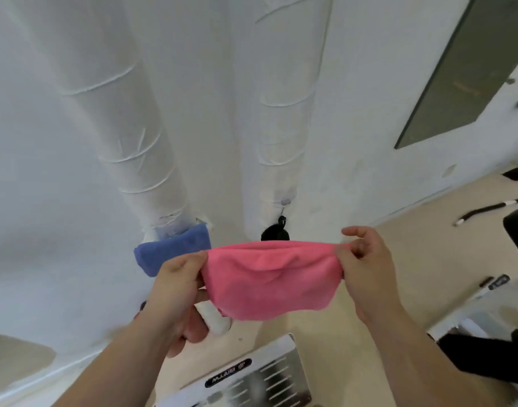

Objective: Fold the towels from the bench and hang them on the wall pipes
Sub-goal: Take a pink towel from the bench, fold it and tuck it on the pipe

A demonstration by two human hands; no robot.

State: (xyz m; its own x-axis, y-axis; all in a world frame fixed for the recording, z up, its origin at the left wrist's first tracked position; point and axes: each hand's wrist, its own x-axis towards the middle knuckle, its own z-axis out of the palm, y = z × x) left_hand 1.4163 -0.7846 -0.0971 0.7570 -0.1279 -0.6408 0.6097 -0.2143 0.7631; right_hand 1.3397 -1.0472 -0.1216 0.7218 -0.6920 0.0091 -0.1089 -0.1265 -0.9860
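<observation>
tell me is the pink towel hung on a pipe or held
Held, not hung: the left hand and right hand pinch the pink towel by its top corners.

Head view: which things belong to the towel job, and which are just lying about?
Job: pink towel, held by left hand and right hand; blue towel on the left pipe; right pipe.
Lying about: printed box, black bar on the floor.

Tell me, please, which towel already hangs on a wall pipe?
The folded blue towel, draped at the left white pipe; the left hand and right hand hold the pink cloth towel.
</observation>
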